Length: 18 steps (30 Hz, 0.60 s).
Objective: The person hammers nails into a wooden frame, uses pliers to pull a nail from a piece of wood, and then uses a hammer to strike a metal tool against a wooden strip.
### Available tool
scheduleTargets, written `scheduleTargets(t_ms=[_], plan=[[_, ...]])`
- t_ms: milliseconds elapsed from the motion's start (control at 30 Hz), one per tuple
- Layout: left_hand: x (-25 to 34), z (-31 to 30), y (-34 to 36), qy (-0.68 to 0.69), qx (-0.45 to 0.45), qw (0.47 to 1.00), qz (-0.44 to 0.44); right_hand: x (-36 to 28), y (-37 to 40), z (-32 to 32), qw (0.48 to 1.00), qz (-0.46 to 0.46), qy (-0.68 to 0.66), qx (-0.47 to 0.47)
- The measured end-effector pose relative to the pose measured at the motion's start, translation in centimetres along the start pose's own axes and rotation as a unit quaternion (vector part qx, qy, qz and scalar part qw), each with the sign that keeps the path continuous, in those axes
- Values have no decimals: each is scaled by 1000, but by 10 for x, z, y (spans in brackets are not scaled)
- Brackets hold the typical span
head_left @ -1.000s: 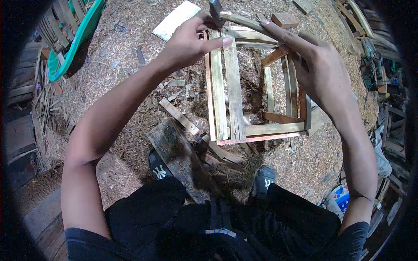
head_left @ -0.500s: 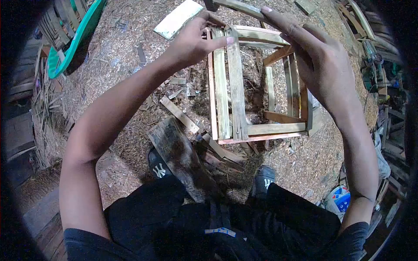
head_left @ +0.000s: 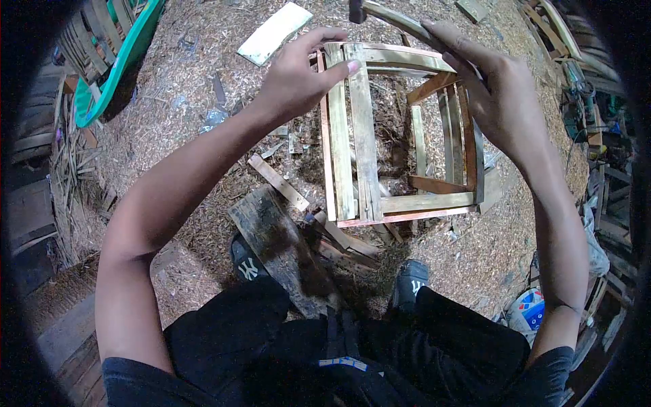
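A slatted wooden frame (head_left: pixel 365 136), like a small open crate, stands in front of me. At its far left corner my left hand (head_left: pixel 302 74) grips the ends of the slats, thumb on the near side and fingers over the far edge. My right hand (head_left: pixel 498 88) is wrapped around the handle of a hammer (head_left: pixel 400 22), above the frame's far right side. The hammer's dark head points left, beyond the frame's top rail and a little right of my left fingers. No nail can be made out at the corner.
A thick wooden plank (head_left: pixel 271 234) lies between my shoes, with offcuts (head_left: pixel 278 182) around it. Wood shavings cover the ground. A pale board (head_left: pixel 274 34) lies farther off, a green curved plastic piece (head_left: pixel 112 85) at left, and a blue-white container (head_left: pixel 525 312) at right.
The hammer head has shifted right and slightly down, and my right hand has moved a little with it. The frame has tilted slightly, its near end going left; my left hand keeps hold.
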<state>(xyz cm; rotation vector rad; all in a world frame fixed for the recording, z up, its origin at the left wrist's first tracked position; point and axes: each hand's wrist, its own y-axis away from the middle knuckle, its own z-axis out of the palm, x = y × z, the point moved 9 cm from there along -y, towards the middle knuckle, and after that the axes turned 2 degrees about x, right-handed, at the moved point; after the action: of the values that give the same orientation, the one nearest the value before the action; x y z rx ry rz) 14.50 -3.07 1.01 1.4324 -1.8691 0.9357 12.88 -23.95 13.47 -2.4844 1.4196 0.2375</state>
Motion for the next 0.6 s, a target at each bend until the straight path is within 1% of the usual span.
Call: scheduleTargets(t_ms=[67, 100, 167, 200, 267, 300, 333, 400, 533, 600], plan=[[2, 0, -2, 30, 36, 997, 62, 13, 4, 5, 998, -16, -18, 49], [5, -4, -3, 29, 36, 997, 62, 15, 6, 9, 999, -16, -19, 49], [20, -3, -6, -62, -15, 992, 111, 40, 12, 30, 989, 100, -107, -14], [21, -4, -8, -62, -15, 992, 111, 45, 14, 37, 989, 100, -107, -14], [10, 2, -10, -14, -63, 997, 37, 56, 16, 51, 978, 113, -175, -4], [9, 2, -10, -14, -64, 997, 37, 59, 17, 57, 974, 133, -185, -17], [9, 2, -8, 7, -56, 998, 42, 59, 17, 60, 973, 133, -185, -17], [9, 1, -7, 26, -50, 997, 47, 71, 24, 72, 955, 216, -198, -44], [15, -3, -8, 28, -36, 996, 78, 71, 24, 74, 957, 212, -189, -54], [14, -2, -7, 21, -30, 996, 85, 75, 24, 78, 949, 224, -215, -55]])
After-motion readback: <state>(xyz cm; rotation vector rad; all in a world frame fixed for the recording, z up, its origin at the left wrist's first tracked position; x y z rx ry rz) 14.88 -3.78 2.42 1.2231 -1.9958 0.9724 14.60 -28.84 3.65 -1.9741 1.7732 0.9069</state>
